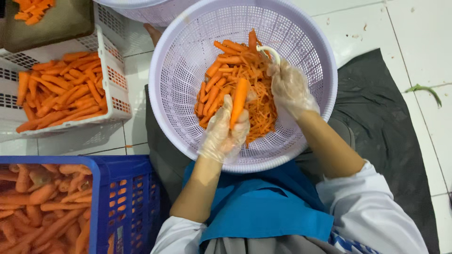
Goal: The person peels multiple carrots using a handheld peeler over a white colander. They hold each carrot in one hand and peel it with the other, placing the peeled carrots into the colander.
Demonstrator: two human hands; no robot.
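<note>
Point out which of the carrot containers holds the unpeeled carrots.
The blue crate at lower left: its carrots look dull and brownish. Those in the white crate and the round lavender basket are bright orange and clean.

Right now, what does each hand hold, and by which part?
The left hand grips a carrot by its lower end. The right hand holds a white peeler by its handle.

The blue crate [127, 202] is cut off by the left and bottom edges, the white crate [113, 70] by the left edge. The peeler [270, 53] blade is hidden behind the right hand [289, 87]. The carrot's [239, 101] lower end is covered by the left hand [225, 134].
</note>
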